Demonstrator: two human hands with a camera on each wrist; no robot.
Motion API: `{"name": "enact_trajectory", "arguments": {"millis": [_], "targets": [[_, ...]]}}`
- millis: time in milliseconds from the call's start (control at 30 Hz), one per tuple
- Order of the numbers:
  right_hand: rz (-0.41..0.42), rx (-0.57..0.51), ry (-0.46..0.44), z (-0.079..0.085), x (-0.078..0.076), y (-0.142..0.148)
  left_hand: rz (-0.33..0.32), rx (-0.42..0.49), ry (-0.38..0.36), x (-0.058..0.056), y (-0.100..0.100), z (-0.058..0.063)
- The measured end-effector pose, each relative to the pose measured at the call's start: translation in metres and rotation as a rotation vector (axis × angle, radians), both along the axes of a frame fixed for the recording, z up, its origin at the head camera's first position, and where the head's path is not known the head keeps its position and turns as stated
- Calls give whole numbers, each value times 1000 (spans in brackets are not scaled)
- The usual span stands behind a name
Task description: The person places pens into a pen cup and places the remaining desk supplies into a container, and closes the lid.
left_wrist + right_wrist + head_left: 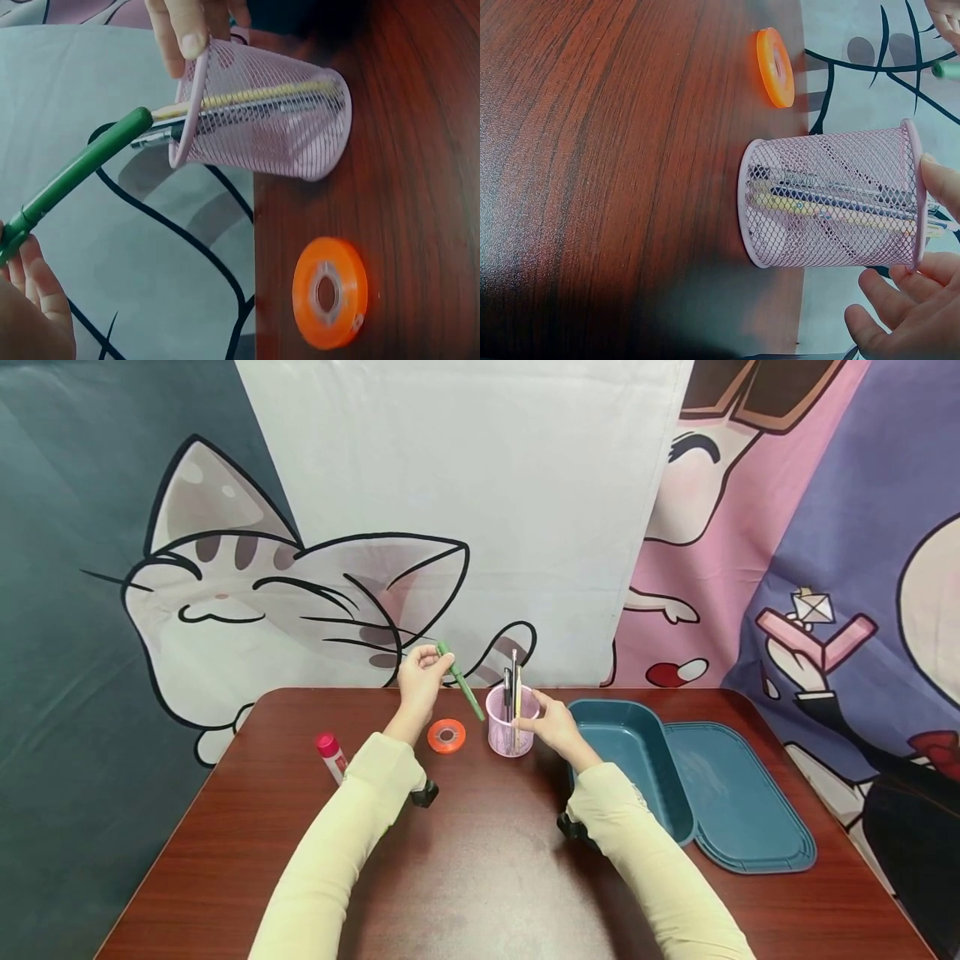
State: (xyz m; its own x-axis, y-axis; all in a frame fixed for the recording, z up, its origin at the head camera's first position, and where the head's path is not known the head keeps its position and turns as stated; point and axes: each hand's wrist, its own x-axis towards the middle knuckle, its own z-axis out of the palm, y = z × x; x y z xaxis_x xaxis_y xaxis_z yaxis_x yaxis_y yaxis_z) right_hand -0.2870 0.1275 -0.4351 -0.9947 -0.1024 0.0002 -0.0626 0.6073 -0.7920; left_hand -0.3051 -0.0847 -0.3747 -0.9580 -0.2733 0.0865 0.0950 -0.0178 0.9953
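My left hand (420, 683) pinches a green pen (463, 687) near its clip end, at the upper left of the pen holder. The pen slants down to the right, and its lower tip is close by the holder's rim. A pink mesh pen holder (832, 202) stands upright on the table with a yellow pencil and several dark pens in it. With thumb and fingers my right hand (557, 727) grips this holder at the rim from the right. An orange roll of tape (346, 285) lies flat just left of the holder.
On the left of the wooden table (480, 877), a glue stick (332, 755) with a red cap stands partly behind my left sleeve. A teal box (637, 752) sits open at the right, with its lid (742, 802) lying beside it. A printed cloth (480, 485) hangs behind the table.
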Motion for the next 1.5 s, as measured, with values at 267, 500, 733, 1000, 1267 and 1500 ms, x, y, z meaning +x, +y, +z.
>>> {"name": "enact_trajectory", "arguments": {"millis": [267,500,733,1000,1267,1500], "targets": [[-2,-8,-17,0,1,0,55,-18,-11,-6,18,-4],[5,-2,-9,0,2,0,93,-154,7,-9,33,-11],[2,-1,-14,0,1,-1,105,-334,19,-9,42,-22],[6,15,-1,-1,1,-1,80,-438,20,-6,48,-35],[5,28,-2,0,1,0,51,-503,-6,-5,53,-40],[-4,31,7,0,-1,0,3,-510,-3,-5,57,-46]]}}
